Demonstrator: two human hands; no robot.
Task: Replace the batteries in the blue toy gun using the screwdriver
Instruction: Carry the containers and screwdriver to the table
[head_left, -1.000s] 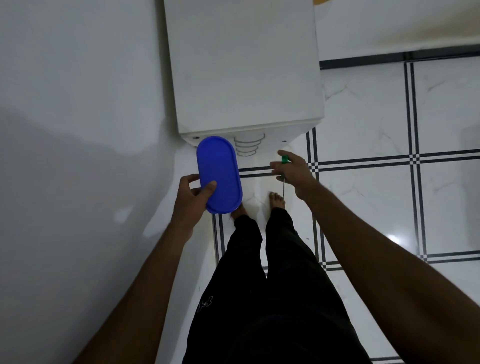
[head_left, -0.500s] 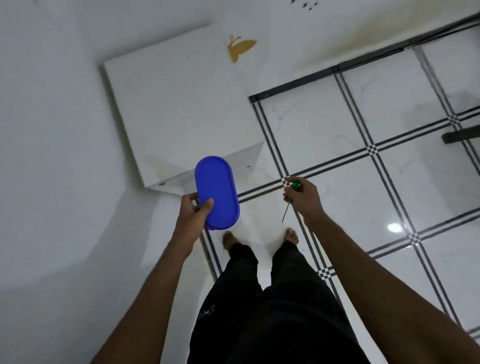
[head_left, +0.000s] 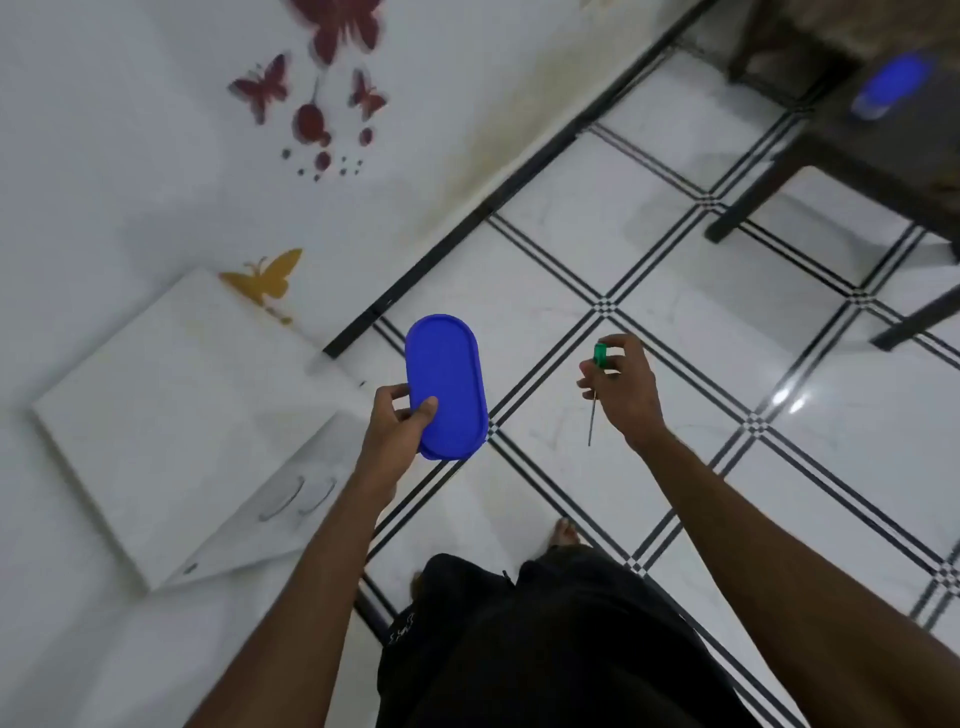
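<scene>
My left hand (head_left: 396, 427) grips a blue oval lid (head_left: 445, 385) by its lower edge, thumb on top, in front of my body. My right hand (head_left: 623, 392) holds a small screwdriver (head_left: 596, 387) with a green handle; its thin metal shaft points down. A blurred blue object (head_left: 891, 85) sits on a dark table at the far upper right; I cannot tell whether it is the toy gun.
A white cabinet (head_left: 171, 415) with handles stands at the left against a white wall with butterfly stickers (head_left: 311, 98). The dark table (head_left: 857, 156) has legs on the white tiled floor (head_left: 597, 249) with black lines. My legs and bare feet are below.
The view has swung right and away from the white cabinet, bringing the wall stickers and the dark table into sight. Both hands keep their hold on the lid and the screwdriver.
</scene>
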